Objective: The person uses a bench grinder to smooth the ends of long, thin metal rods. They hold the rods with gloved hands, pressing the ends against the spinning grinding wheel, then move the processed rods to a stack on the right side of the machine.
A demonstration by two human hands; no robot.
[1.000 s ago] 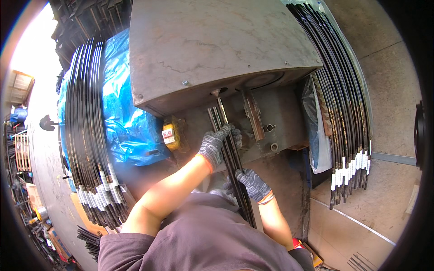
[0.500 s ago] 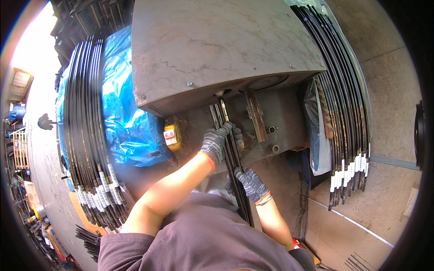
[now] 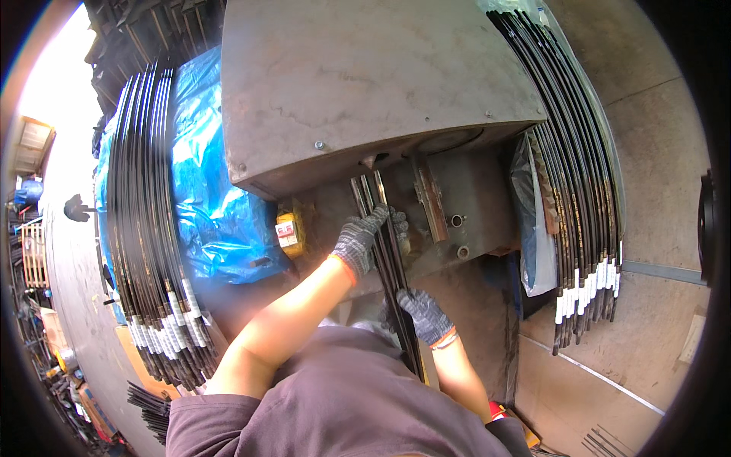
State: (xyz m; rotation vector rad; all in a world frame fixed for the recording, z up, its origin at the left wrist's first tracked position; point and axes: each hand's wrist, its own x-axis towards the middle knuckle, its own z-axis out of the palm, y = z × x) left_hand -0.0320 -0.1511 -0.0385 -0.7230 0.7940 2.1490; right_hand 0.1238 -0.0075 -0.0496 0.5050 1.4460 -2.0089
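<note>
My gloved left hand (image 3: 364,238) is closed around long dark metal rods (image 3: 389,266) near their far ends. Lower down, my gloved right hand (image 3: 426,314) grips the same rods, its fingers partly hidden behind them. The rods run from my body toward the grey metal box (image 3: 381,72). One rod's bright tip stands just short of a hole (image 3: 371,161) in the box's front face. The other ends lie beside it, slightly to the left.
A row of black rods with white labels (image 3: 145,228) lies at left by a blue plastic sheet (image 3: 217,183). Similar rods (image 3: 575,183) lie at right. Under the box are a yellow object (image 3: 292,232), a rusty metal bar (image 3: 431,199) and two short pipe stubs (image 3: 463,252).
The bright-tipped rod has drawn back from the hole, leaving a gap. My left hand has shifted slightly toward the left; my right hand has moved slightly down.
</note>
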